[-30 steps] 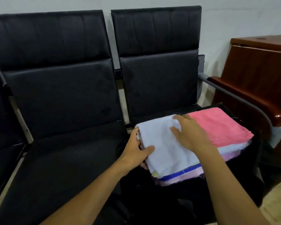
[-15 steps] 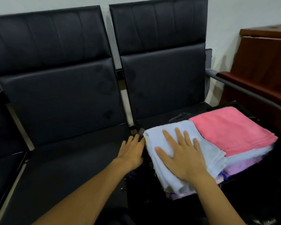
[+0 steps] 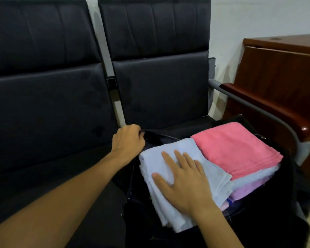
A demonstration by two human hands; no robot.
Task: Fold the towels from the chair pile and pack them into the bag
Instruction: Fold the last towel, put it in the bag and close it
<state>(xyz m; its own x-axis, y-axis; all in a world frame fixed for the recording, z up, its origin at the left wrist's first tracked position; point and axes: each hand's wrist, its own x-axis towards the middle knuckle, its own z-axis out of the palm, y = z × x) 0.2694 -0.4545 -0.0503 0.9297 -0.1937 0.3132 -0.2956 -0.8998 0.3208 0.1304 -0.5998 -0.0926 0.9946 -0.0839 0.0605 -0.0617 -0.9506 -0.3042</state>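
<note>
A black bag (image 3: pixel 268 221) stands open on the right chair seat, filled with folded towels. A folded light blue towel (image 3: pixel 156 161) lies on top at the left, and my right hand (image 3: pixel 183 181) presses flat on it with spread fingers. Beside it lies a folded pink towel (image 3: pixel 234 149), with pale blue and lilac towels (image 3: pixel 247 190) stacked under it. My left hand (image 3: pixel 127 142) grips the bag's left rim (image 3: pixel 161 136), fingers curled over its edge.
Black padded chairs (image 3: pixel 48 108) stand in a row against a white wall; the left seat holds nothing. A grey armrest with a wooden cap (image 3: pixel 268 108) runs along the bag's right side. A brown wooden desk (image 3: pixel 283 68) stands behind it.
My left hand moved up from the towel stack's side to the bag's rim and curled on it. My right hand stays flat on the light blue towel.
</note>
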